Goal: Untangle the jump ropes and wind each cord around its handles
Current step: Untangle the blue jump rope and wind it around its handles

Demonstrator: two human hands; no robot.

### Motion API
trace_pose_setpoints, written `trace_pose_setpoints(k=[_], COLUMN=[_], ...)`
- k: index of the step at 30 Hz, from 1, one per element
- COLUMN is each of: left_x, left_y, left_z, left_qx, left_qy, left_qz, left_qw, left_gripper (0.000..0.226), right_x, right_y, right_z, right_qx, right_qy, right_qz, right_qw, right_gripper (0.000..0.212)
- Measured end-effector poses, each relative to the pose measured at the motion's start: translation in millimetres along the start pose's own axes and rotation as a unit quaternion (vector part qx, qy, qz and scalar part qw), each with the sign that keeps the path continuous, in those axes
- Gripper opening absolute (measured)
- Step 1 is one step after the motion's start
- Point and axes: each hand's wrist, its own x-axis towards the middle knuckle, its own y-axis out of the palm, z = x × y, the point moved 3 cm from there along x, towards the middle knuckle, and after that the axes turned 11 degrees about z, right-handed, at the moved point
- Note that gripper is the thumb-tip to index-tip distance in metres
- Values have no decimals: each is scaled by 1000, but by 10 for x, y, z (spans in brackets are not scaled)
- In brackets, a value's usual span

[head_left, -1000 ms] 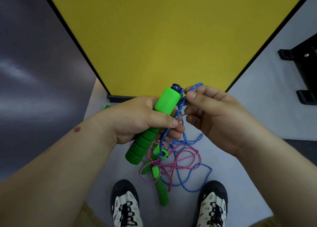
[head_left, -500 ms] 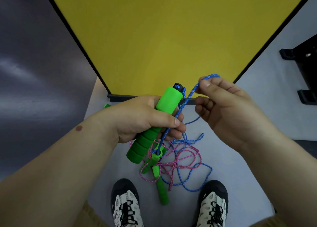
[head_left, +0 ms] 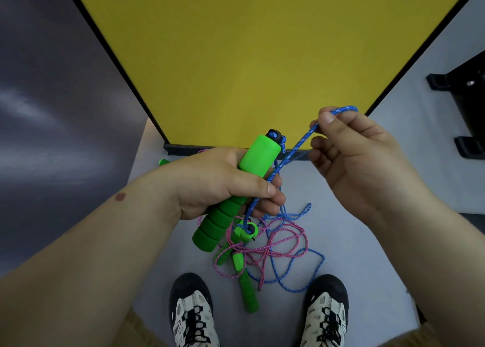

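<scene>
Yellow panel (head_left: 262,53): upright, its black base edge on the grey floor (head_left: 367,241).
Shoes (head_left: 193,315): at the floor's near edge.
Left hand (head_left: 223,181): wrapped around the green foam handle (head_left: 236,186), held tilted.
Right hand (head_left: 351,150): pinching the blue cord (head_left: 291,155) taut, above and right of that handle.
Pink cord (head_left: 273,244): tangled with blue loops on the floor between the shoes.
Second green handle (head_left: 248,291): apparently lying under the tangle.

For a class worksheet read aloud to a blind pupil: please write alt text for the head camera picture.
A person's left hand grips a green foam handle while the right hand pinches its blue cord and holds it up and out to the right. Below, blue and pink cord lie tangled on the grey floor between two shoes.
</scene>
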Motion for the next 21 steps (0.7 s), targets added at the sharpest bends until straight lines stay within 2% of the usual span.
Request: trace_pose_setpoints(k=[4,8,11,16,19,21], left_x=[8,9,4,2,0,2], left_y=[-11,-13,-18,-13,-14,-19], left_z=[-5,0,-5,-1,1,4], left_qx=[-4,-6,-1,-5,-6,-4], left_qy=[4,4,7,2,3,2], left_qz=[-4,-2,-6,2,4,3], left_qw=[1000,1000,1000,1000,1000,1000], left_gripper=[11,12,11,13,13,13], right_x=[-16,-47,-24,14,10,-8], right_y=[44,114,75,-19,-13,28], right_z=[-72,-135,-109,-1,-14,-66], right_qx=[14,-19,-23,15,18,19], right_qy=[47,83,58,6,21,48], right_qz=[34,84,50,-11,-12,19], right_qw=[998,993,997,1000,1000,998], right_gripper=[3,12,3,6,3,7])
